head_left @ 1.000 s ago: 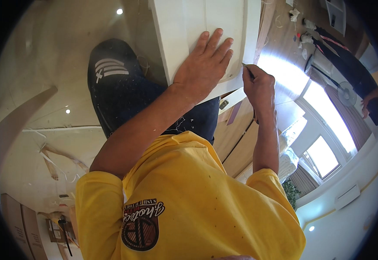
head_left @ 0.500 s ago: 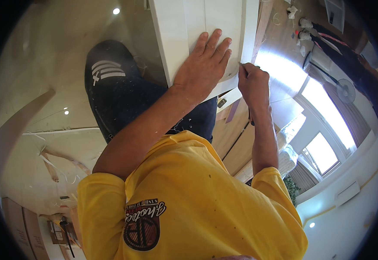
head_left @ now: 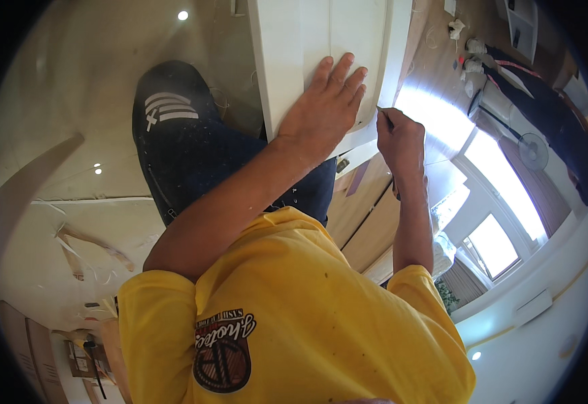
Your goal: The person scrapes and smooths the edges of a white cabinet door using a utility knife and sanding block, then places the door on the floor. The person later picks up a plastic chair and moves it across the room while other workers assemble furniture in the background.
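Observation:
My left hand (head_left: 324,104) lies flat on a white panel (head_left: 284,54), its fingers spread toward the far side. The panel has a raised rim (head_left: 389,64) along its right side and a thin line running down its face. At the near right corner my right hand (head_left: 402,138) is closed, close to the rim. A small thin pointed tool (head_left: 379,108) pokes out between its thumb and fingers; most of it is hidden, so its kind cannot be made out. Below my left hand, my dark trouser leg (head_left: 193,148) sits beside the panel.
A glossy pale floor (head_left: 92,81) stretches on the left, with strips of scrap (head_left: 75,252) on it. Wooden boards (head_left: 358,209) lie near my right forearm. At the far right stand another person's legs (head_left: 536,101) and a fan (head_left: 532,151), near a bright window (head_left: 493,246).
The panel and both hands sit slightly farther right in view, and my right hand is a little lower. My left hand stays flat on the panel; the right keeps its grip.

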The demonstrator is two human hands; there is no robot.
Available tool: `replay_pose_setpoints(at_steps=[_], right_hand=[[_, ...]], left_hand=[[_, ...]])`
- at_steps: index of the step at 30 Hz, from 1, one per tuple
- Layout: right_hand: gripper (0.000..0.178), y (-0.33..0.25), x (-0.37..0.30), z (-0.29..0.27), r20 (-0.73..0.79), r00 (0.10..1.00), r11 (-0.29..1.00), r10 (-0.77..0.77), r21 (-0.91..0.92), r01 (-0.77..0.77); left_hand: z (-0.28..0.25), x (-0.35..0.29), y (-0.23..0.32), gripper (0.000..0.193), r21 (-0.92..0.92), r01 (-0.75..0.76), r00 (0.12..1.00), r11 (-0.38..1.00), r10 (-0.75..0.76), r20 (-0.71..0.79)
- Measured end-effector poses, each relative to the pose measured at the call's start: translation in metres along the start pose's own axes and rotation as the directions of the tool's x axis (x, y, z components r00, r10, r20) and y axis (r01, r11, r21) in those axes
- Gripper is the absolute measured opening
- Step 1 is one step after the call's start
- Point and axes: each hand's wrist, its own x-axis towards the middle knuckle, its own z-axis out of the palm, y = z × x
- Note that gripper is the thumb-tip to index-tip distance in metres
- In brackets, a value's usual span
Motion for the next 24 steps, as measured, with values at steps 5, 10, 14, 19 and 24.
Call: replay_pose_setpoints(at_steps=[5,10,14,19,24], right_hand=[[0.013,-0.0031,0.0024,-0.0004,0.022,0.999,0.999,0.045,-0.015,-0.045],[0.013,-0.0042,0.0017,0.0021,-0.005,0.998,0.998,0.066,-0.007,-0.066],[0.012,-0.0037,0.0018,0.0048,0.018,0.994,0.994,0.107,-0.018,-0.107],[0.013,-0.0047,0.0032,0.0051,0.006,0.996,0.995,0.091,-0.028,-0.091],[0.013,-0.0063,0.0025,0.0016,0.045,0.992,0.991,0.116,-0.067,-0.113]], left_hand=[[-0.0007,0.0004,-0.0006,0.052,0.057,-0.007,1.0,0.998,0.006,0.009],[-0.0009,0.001,0.0,0.052,0.016,0.0,1.0,1.0,0.0,0.008],[-0.0011,0.0013,0.0003,0.052,0.02,0.002,1.0,1.0,-0.002,-0.001],[-0.001,0.0013,0.0007,0.05,-0.013,0.007,1.0,1.0,-0.007,0.007],[-0.0014,0.0013,0.0002,0.049,0.019,0.005,1.0,1.0,-0.005,0.003]])
